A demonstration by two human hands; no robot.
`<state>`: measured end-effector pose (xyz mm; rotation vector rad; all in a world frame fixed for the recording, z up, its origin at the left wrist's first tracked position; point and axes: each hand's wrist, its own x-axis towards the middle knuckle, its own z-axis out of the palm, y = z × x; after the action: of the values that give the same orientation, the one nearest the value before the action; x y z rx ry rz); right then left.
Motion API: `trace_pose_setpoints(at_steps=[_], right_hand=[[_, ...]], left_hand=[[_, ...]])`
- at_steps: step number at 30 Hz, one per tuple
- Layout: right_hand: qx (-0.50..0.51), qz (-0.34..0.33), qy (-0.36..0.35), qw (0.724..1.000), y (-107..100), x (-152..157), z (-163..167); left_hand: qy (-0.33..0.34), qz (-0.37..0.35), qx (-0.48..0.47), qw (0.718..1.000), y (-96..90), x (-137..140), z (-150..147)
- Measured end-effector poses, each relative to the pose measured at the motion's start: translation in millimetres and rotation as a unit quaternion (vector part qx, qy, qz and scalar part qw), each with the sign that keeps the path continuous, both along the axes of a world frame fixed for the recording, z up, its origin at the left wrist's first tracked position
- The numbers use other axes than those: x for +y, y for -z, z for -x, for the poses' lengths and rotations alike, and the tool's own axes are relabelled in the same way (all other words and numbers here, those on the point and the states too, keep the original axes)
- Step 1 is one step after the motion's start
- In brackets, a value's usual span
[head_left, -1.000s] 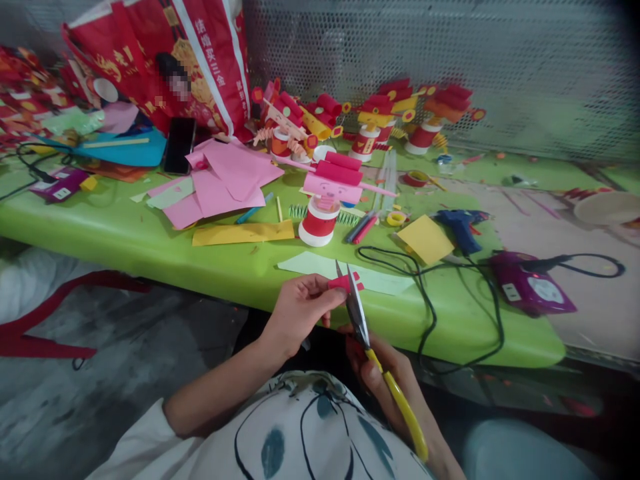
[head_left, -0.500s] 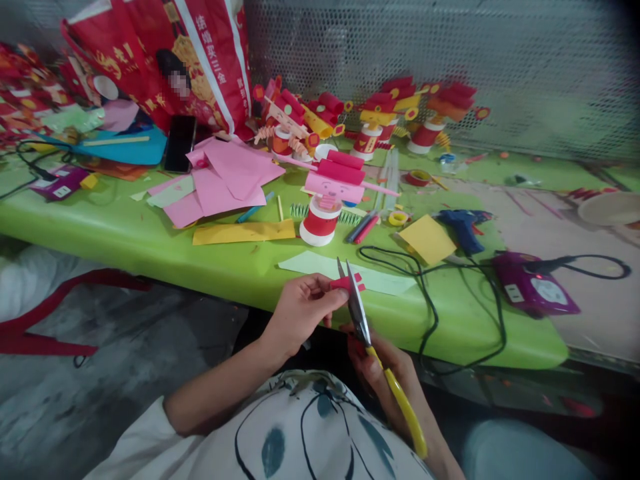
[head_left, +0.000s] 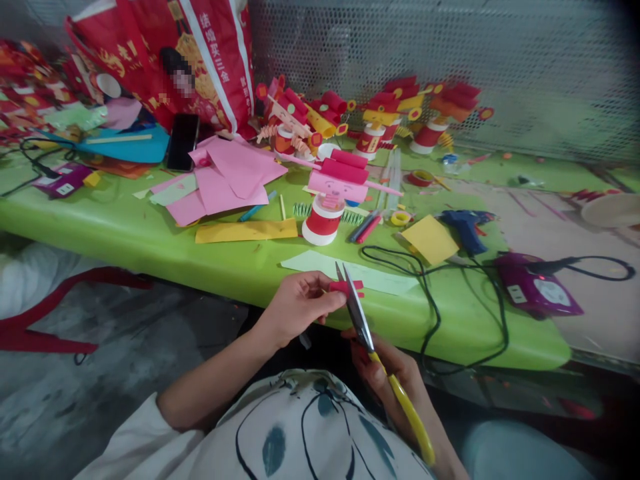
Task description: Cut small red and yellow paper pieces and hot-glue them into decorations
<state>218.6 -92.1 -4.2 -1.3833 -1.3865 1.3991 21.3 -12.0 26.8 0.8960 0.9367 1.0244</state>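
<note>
My left hand (head_left: 300,305) pinches a small piece of red paper (head_left: 338,287) at the table's near edge. Yellow-handled scissors (head_left: 406,407) are in my right hand (head_left: 387,367), fingers wrapped round the handles. Their blades point away from me, slightly parted, and cross the red paper, with cut red strips showing to the right of them. Beneath the blades lies a pale green paper strip (head_left: 305,262). Just beyond it stands a paper figure (head_left: 323,219) with a red and white cup body, a pink face and a rolled red hat.
Pink paper sheets (head_left: 235,170) and a yellow strip (head_left: 245,231) lie at the left. A blue glue gun (head_left: 465,230), yellow paper (head_left: 431,239) and a purple power socket (head_left: 537,287) with a looping black cable are at the right. Behind stand several similar figures (head_left: 370,137) and a red bag (head_left: 145,67).
The scissors and both hands stay nearly in place, the blades still across the red paper. The whole view has shifted slightly.
</note>
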Motion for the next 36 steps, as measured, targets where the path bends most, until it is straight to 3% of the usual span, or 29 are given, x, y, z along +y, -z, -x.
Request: trace_pose_setpoints(at_steps=[14, 22, 31, 36], right_hand=[[-0.001, -0.016, -0.058, 0.998, 15, 3, -15], [-0.004, -0.001, -0.036, 0.999, 8, 1, -11], [0.018, 0.010, -0.064, 0.998, 25, 0, -17], [0.006, 0.012, -0.046, 0.999, 16, 0, -11]], left_hand=[[0.016, -0.017, 0.040, 0.999, 2.3, 4, 14], [0.016, -0.017, 0.047, 0.999, 0.6, 4, 13], [0.024, -0.020, 0.053, 0.998, 1.4, 5, 15], [0.031, -0.020, 0.055, 0.998, 3.4, 7, 19]])
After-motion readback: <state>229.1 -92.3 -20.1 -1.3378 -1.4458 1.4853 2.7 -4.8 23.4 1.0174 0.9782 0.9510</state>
